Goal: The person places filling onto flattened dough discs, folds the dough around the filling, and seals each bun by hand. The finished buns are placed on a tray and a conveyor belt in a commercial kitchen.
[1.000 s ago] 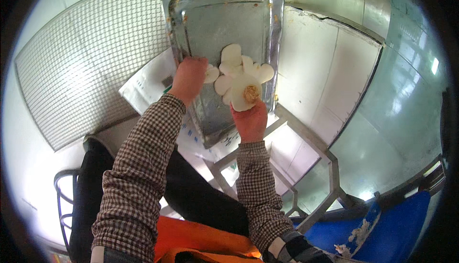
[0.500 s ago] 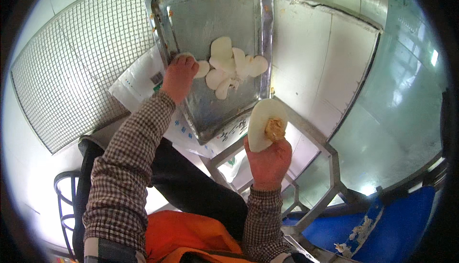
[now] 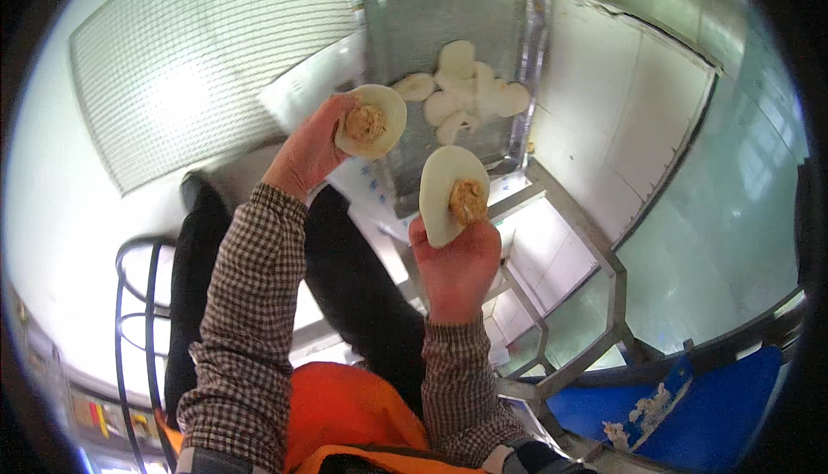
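My left hand (image 3: pixel 309 148) pinches the edge of a round white dough wrapper (image 3: pixel 392 113) that carries a lump of brown, shredded-looking filling. In my right hand (image 3: pixel 457 274) is a larger, oval-looking dough wrapper (image 3: pixel 442 188), tipped up, with a similar clump of filling (image 3: pixel 468 201) just above the fingers. Both wrappers are unfolded and held apart, over the near end of a metal tray (image 3: pixel 431 21). Several overlapping white wrappers (image 3: pixel 457 93) lie inside the tray, slightly blurred. My fingertips are partly hidden behind the wrappers.
A white grid panel (image 3: pixel 216 60) lies at the left beside the tray. Below stands a grey metal frame (image 3: pixel 617 293). A blue container (image 3: pixel 716 414) with whitish residue on a blade-like strip is at the lower right. A dark rail stool or chair (image 3: pixel 142 301) stands at the left.
My left hand has come up from the tray's left side and now holds a wrapper with filling showing. My right hand still grips its wrapper. The whole view has shifted.
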`<action>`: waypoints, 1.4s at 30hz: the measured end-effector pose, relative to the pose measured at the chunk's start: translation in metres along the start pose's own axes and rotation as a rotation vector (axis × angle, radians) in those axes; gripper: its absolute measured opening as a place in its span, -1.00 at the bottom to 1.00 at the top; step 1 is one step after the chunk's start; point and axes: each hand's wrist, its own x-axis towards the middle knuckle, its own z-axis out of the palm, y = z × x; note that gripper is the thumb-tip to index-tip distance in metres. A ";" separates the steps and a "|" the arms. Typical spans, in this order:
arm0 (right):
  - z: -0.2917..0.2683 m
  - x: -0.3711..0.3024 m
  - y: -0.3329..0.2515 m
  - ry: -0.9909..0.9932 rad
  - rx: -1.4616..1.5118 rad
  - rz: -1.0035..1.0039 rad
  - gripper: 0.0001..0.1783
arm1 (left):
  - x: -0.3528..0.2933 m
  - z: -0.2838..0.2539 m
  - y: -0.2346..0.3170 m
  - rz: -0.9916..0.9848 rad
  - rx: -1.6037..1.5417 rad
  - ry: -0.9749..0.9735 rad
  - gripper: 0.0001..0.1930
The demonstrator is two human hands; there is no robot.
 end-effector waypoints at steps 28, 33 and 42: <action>0.025 -0.599 -0.059 -0.179 0.209 -0.526 -0.45 | -0.532 0.316 0.081 -0.389 0.473 -0.418 -0.57; -0.117 -0.680 0.004 0.473 0.744 -1.027 -0.48 | -0.512 0.377 -0.007 0.086 1.744 -1.107 -0.57; -0.305 -0.771 0.025 0.820 0.908 -1.087 -0.53 | -0.570 0.445 -0.319 -0.981 1.488 -0.892 -0.53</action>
